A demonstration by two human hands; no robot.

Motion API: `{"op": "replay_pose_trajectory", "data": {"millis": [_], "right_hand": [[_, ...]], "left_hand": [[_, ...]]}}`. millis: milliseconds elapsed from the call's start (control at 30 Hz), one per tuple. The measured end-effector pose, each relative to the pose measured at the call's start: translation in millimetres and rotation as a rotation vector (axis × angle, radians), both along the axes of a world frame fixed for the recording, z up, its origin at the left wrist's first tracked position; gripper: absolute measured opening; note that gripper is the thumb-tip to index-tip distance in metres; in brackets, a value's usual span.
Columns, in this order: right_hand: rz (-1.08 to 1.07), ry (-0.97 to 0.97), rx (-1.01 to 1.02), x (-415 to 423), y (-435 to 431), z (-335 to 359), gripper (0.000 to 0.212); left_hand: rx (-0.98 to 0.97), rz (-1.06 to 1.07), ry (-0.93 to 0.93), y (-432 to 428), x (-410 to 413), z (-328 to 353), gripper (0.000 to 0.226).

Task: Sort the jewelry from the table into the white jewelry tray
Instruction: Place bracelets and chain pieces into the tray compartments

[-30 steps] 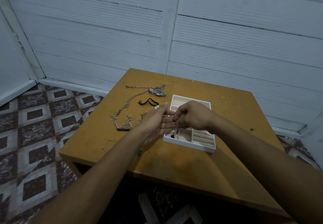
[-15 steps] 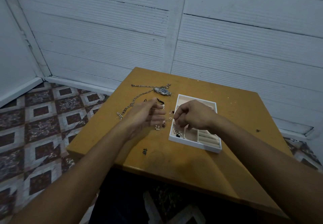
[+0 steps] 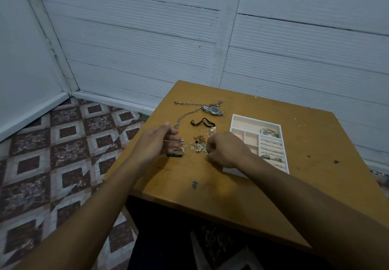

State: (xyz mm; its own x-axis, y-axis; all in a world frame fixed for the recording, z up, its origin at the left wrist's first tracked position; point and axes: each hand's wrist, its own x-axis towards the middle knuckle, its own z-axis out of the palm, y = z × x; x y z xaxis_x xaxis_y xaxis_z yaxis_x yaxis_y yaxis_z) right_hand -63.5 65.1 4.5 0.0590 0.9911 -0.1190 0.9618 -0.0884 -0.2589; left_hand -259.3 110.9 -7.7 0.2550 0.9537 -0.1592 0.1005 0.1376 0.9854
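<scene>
The left hand point(image 3: 157, 143) hovered loose and open. The right hand point(image 3: 224, 152) curled onto the small jewelry pile point(image 3: 199, 144) just left of the white jewelry tray point(image 3: 255, 120), probably to pick one piece; whether it gripped, I could not tell.

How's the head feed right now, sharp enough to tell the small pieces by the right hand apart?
Head view: dim, bluish light, no glare; wide-angle lens skews the wall boards; watch and tray read clearly; the small pieces by the right hand blur into one tangle.
</scene>
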Motion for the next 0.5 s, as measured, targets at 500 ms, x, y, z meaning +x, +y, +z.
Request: {"op": "replay_pose_trajectory", "data": {"millis": [500], "right_hand": [[0.21, -0.48, 0.168, -11.1, -10.0, -7.3, 0.028]], "left_hand": [[-0.021, -0.064, -0.094, -8.5, 27.2, 7.3, 0.041]]}}
